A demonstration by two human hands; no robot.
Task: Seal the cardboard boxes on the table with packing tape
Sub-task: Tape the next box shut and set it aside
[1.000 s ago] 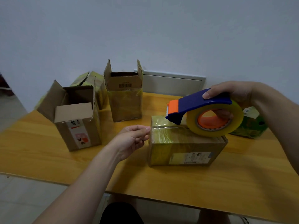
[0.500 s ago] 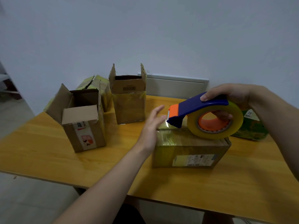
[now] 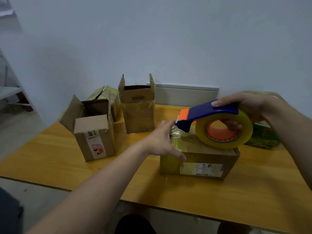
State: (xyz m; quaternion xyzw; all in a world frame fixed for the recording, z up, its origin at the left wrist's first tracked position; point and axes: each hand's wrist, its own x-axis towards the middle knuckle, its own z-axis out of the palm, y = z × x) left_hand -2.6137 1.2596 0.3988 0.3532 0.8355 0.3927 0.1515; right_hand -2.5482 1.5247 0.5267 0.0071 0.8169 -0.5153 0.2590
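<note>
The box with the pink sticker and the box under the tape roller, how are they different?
The pink-sticker box stands tall with flaps open; the low box is wide and closed on top. Nobody touches the pink-sticker box; the left hand presses tape on the low box, and the right hand holds the tape dispenser on its top. Both are brown cardboard.

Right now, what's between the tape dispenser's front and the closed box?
A stretch of clear tape runs from the tape dispenser down to the closed box, with the left hand against it; the head view shows this.
</note>
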